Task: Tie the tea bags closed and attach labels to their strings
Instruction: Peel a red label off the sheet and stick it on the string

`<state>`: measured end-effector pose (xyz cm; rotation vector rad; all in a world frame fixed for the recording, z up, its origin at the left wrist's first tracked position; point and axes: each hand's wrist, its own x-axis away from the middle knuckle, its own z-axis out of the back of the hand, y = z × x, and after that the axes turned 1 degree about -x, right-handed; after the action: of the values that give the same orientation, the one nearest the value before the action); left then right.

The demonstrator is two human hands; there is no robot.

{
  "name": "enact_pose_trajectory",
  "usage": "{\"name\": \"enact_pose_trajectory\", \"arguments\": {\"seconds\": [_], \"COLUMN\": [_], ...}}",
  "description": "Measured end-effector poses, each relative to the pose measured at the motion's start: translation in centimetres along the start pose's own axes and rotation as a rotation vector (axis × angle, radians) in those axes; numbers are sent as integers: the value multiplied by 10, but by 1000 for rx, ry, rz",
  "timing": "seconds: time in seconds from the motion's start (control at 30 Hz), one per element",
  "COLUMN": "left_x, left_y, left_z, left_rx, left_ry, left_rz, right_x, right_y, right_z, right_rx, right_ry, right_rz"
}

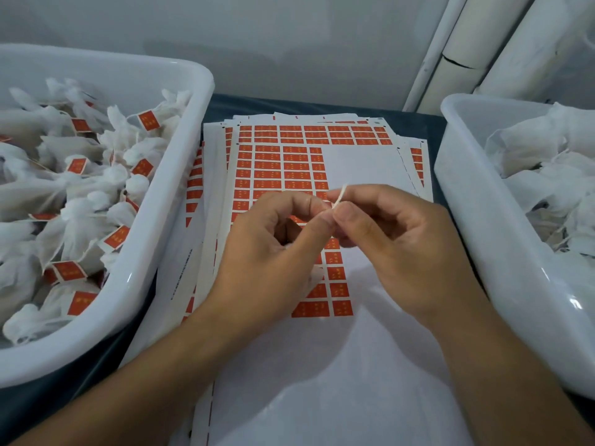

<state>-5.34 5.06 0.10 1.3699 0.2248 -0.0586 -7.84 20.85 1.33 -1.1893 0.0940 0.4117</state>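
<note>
My left hand and my right hand meet above the label sheets, fingertips together. Both pinch a short white string whose end sticks up between them. A tea bag, thin and white, seems to hang below the hands, mostly hidden. Under the hands lies a stack of sheets of red labels, partly peeled so that bare white backing shows. The left tub holds several tied tea bags with red labels. The right tub holds several tea bags without labels.
Both white plastic tubs flank the sheets closely on a dark table. White pipes run up the wall at the back right. More white paper lies in front, under my forearms.
</note>
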Motion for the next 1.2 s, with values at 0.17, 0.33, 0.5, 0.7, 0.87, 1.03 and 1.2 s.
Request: {"name": "enact_pose_trajectory", "arguments": {"seconds": [0.17, 0.33, 0.5, 0.7, 0.87, 1.03, 1.2], "left_x": [0, 4, 4, 4, 5, 9, 3], "left_y": [-3, -7, -5, 5, 17, 51, 109], "left_z": [1, -1, -2, 10, 26, 35, 74], "left_rx": [33, -150, -213, -201, -268, -376, -446], "left_ry": [-89, -144, -89, 4, 111, 159, 176], "left_rz": [62, 18, 10, -21, -89, -170, -402], "right_x": [1, -1, -3, -6, -10, -11, -11], "right_y": [2, 5, 7, 9, 12, 15, 15], "right_z": [1, 3, 7, 11, 7, 6, 5], "right_rx": [29, 45, 43, 14, 7, -18, -29], "right_ry": [115, 247, 299, 117, 159, 182, 201], "right_rz": [78, 70, 58, -17, -93, -221, -224]}}
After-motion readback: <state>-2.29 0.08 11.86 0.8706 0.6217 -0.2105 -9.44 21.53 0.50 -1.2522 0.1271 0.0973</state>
